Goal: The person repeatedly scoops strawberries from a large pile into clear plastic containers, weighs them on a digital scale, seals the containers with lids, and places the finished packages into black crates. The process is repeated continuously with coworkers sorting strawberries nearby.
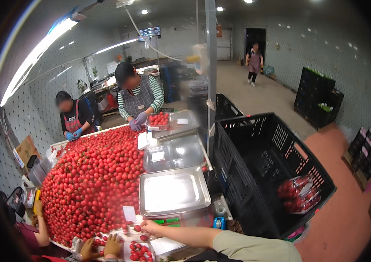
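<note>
My bare right hand (151, 227) reaches in from the lower right, its fingertips beside a cherry tomato (137, 228) and what looks like blurred clear plastic; whether it grips anything is unclear. My left hand is out of view. A large heap of cherry tomatoes (97, 177) covers the table to the left. Below my hand is a clear punnet of tomatoes (139, 251). Just above it stands a scale with green displays (167, 221) and an empty metal tray (175, 191) on top. A white card (129, 214) lies at the heap's edge.
A co-worker's gloved hands (100, 248) are close on the left. Two co-workers (138, 95) (75, 116) stand across the table. Clear containers (174, 152) and a filled punnet (158, 121) line its right side. A black crate (270, 170) holds packed tomatoes (300, 195). Another person (254, 62) is farther back.
</note>
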Available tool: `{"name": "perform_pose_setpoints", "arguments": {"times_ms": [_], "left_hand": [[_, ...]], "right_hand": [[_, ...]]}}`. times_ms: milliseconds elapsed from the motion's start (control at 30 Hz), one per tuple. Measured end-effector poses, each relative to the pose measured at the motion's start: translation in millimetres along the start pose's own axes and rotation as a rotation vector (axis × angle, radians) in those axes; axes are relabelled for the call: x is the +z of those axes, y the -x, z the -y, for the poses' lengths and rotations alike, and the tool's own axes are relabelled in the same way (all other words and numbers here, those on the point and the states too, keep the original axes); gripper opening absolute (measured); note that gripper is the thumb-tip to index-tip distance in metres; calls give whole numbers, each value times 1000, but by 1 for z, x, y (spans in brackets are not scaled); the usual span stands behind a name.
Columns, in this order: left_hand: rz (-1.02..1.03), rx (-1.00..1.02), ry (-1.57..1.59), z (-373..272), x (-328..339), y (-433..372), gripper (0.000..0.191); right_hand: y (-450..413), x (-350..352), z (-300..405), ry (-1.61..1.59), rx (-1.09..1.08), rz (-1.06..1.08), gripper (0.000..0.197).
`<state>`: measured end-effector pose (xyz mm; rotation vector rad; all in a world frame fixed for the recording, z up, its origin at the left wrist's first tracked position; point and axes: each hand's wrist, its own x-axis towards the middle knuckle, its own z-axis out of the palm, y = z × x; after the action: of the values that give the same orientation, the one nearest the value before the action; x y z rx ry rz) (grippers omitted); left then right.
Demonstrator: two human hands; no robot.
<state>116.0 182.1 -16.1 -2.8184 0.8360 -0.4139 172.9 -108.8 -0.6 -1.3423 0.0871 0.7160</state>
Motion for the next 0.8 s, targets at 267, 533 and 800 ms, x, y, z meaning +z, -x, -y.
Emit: {"name": "perform_pose_setpoints", "arguments": {"times_ms": [267, 533, 800], "left_hand": [[-598, -1465, 1207, -157, 11, 28, 25], [-614, -1536, 1376, -154, 21, 43, 25], [-609, -1497, 1394, -149, 3, 31, 34]], "right_hand": [[2, -3, -8, -227, 67, 23, 47], [-3, -5, -1, -188, 74, -50, 47], [-1, -3, 4, -115, 52, -82, 39]]}}
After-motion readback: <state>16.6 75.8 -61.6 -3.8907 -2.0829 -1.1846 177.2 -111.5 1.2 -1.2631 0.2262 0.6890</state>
